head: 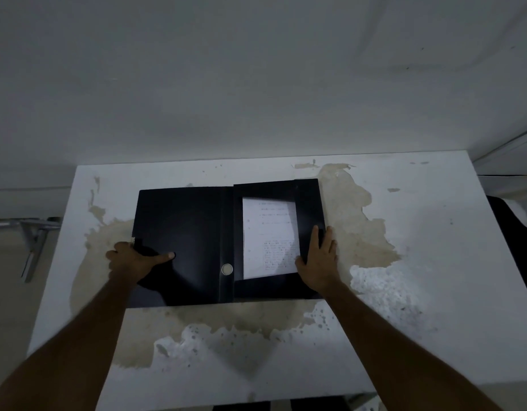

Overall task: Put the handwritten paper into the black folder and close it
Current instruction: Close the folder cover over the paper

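The black folder (194, 229) lies open and flat on the white table (404, 232). The handwritten paper (269, 237) rests inside its right half, framed by black flaps at the top, right and bottom. My left hand (132, 261) grips the left cover at its outer edge, thumb on top of the cover. My right hand (318, 262) lies on the right flap, fingers over its outer edge, thumb near the paper's lower right corner. A round silver ring (227, 269) shows on the spine.
The tabletop has large patches of peeled, beige surface (351, 221) around the folder. A dark object (514, 241) sits at the table's right edge. A metal frame (34, 241) stands on the floor to the left. A wall runs behind the table.
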`<state>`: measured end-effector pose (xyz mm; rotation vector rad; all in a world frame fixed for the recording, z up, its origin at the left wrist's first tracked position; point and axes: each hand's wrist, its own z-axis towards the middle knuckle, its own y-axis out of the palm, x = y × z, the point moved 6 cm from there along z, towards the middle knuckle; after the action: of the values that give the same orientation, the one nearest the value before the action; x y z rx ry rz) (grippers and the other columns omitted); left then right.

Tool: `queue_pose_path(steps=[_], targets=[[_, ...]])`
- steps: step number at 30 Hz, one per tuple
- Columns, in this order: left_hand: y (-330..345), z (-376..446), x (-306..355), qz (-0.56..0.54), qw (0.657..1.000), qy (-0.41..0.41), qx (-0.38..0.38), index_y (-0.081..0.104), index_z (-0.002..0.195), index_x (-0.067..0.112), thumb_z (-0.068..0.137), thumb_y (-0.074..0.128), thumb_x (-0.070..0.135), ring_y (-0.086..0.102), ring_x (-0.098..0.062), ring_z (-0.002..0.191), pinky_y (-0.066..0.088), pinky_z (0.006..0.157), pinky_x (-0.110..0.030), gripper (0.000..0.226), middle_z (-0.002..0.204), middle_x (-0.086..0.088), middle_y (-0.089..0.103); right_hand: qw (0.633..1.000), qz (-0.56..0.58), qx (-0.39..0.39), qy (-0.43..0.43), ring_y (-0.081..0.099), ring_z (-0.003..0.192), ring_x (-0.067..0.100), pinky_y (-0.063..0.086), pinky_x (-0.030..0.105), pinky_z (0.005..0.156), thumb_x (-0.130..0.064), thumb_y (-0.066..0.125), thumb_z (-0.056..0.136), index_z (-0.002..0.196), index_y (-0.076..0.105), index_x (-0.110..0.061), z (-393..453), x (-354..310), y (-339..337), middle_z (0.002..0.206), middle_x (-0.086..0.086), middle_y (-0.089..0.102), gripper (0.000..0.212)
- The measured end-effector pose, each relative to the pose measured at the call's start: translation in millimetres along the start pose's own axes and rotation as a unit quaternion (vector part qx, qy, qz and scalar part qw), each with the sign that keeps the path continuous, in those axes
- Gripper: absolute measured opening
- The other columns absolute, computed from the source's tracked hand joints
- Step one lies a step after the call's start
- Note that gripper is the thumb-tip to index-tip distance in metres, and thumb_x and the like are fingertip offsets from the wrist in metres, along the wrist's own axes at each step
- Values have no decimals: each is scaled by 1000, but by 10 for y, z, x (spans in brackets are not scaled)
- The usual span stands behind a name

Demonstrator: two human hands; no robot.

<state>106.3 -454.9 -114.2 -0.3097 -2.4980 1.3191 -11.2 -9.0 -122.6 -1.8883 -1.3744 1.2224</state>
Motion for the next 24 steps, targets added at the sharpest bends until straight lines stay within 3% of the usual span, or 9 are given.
queue_pose_path(steps=[3,6,9,11,14,16,18,21,24], targets=[[29,272,-171,-17,999,-2,-30,58,122,4,16,76,88,64,-42,105,56,90,-55,137,120,-22,64,1000,0,2,-1,-4,147,51,13,64,117,-38,55,93,155,-7,-15,9,5,7,161,22,-16,91],[-102,160,-129,-18,999,17,-37,63,117,4,28,73,90,66,-43,100,57,89,-51,124,113,-23,68,1000,2,-4,-2,-4,147,51,13,65,117,-38,56,93,155,-7,-15,7,-4,-4,161,22,-16,92],[-421,-239,82,-96,994,52,-21,64,112,-3,66,77,67,65,-41,95,56,84,-44,85,113,-27,66,1000,9,-19,-8,-5,147,50,14,65,117,-38,58,93,155,-7,-15,-8,-8,-37,161,22,-16,93],[-631,-476,172,-166,984,60,-21,63,116,-5,89,66,46,63,-38,94,54,86,-45,58,120,-24,66,999,24,-35,-16,-7,147,49,12,63,117,-38,59,93,155,-8,-15,-15,5,-67,162,20,-18,94],[-895,-854,324,-245,964,80,-62,62,121,4,96,60,27,60,-29,98,49,89,-41,34,124,-14,63,996,52,-65,-19,-10,147,47,11,60,118,-36,58,95,155,-9,-16,-4,46,-97,162,18,-20,93],[-979,-1161,505,-272,949,114,-109,66,99,11,95,62,26,64,-30,94,53,86,-42,16,116,-17,68,994,71,-76,-20,-9,148,46,11,58,119,-31,54,98,155,-9,-17,-7,40,-121,162,17,-20,86],[-976,-1480,752,-297,929,156,-155,66,98,12,94,63,23,67,-32,89,55,76,-40,12,105,-16,70,992,98,-75,-20,-4,149,43,11,57,121,-22,48,100,155,-10,-18,-9,36,-159,163,16,-16,80],[-756,-1912,1220,-313,902,210,-210,62,116,10,91,67,22,70,-28,77,57,59,-33,28,104,-15,72,985,154,-60,-40,11,150,36,18,52,121,-11,45,99,155,-7,-15,-30,49,-271,165,15,0,77],[-336,-2230,1638,-302,889,235,-250,59,117,16,83,77,32,73,-23,73,60,61,-34,42,102,-12,73,977,204,-52,-41,34,143,31,29,39,117,-10,43,100,155,13,-11,-64,111,-405,159,13,29,63]])
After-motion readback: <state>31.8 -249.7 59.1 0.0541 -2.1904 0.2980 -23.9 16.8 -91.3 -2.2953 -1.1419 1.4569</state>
